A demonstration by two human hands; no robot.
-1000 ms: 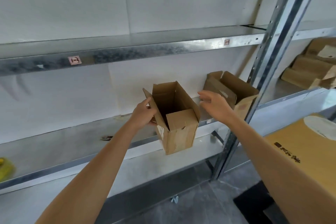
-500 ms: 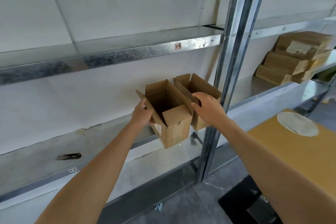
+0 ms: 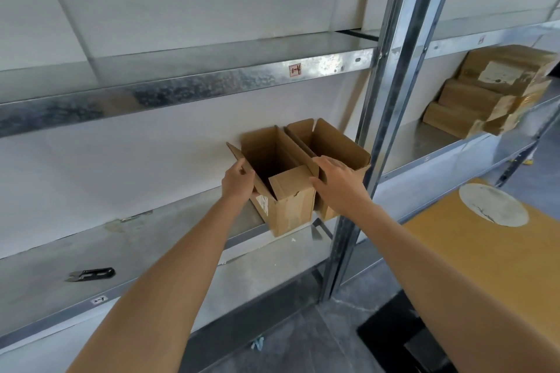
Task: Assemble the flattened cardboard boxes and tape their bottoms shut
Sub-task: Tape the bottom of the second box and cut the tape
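Observation:
An assembled brown cardboard box point(image 3: 292, 206) with its top flaps open stands on the metal shelf point(image 3: 169, 230), pressed against a second open box point(image 3: 336, 145) on its right. My left hand point(image 3: 238, 182) grips the left flap of the nearer box, thumb over its edge. My right hand point(image 3: 338, 183) grips its right wall, in the gap between the two boxes. The boxes' bottoms are hidden.
A dark cutter point(image 3: 91, 274) lies on the shelf at the left. A steel upright point(image 3: 391, 118) stands just right of the boxes. Wrapped brown parcels point(image 3: 491, 91) are stacked on the shelf beyond it. A large cardboard surface point(image 3: 485, 245) lies at lower right.
Both hands have carried the nearer box to the right along the shelf until it sits against the second box. My right hand closed on its right wall.

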